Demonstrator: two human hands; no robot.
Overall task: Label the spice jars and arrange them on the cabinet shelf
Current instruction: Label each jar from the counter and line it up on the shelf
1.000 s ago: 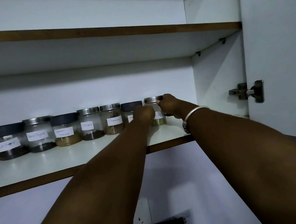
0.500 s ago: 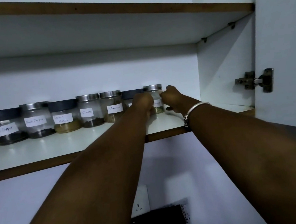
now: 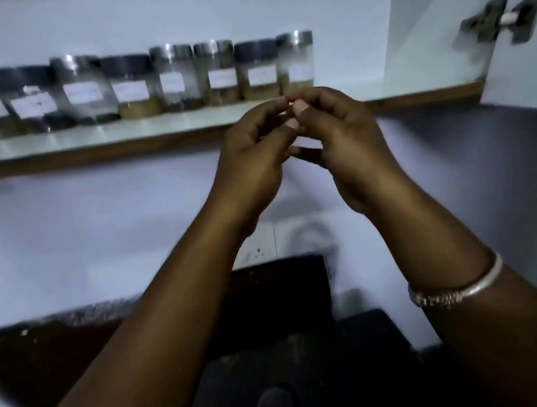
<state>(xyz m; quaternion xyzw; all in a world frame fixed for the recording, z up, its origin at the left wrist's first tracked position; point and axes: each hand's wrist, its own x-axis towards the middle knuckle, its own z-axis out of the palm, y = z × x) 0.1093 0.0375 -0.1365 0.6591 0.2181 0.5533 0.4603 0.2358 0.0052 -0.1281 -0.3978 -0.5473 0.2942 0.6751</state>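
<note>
jars [image 3: 135,84] side by side on the shelf [image 3: 120,132].

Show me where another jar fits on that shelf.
Bare shelf lies between the rightmost jar and the side wall. A bare strip also runs along the front edge, before the jars. Left of that jar the row is packed, with no gap.

The jars [image 3: 135,84] along the far shelf all carry white labels [image 3: 222,78]. Some lids [image 3: 126,64] are shiny silver, others dark grey. Inside I see black grains, mustard-yellow powder, brown bits and an olive green at the right end. The shelf [image 3: 94,137] is white with a brown wood edge. My bangle [image 3: 461,289] is silver. The near counter [image 3: 76,339] is dark, with pale speckles along its far edge.
</note>
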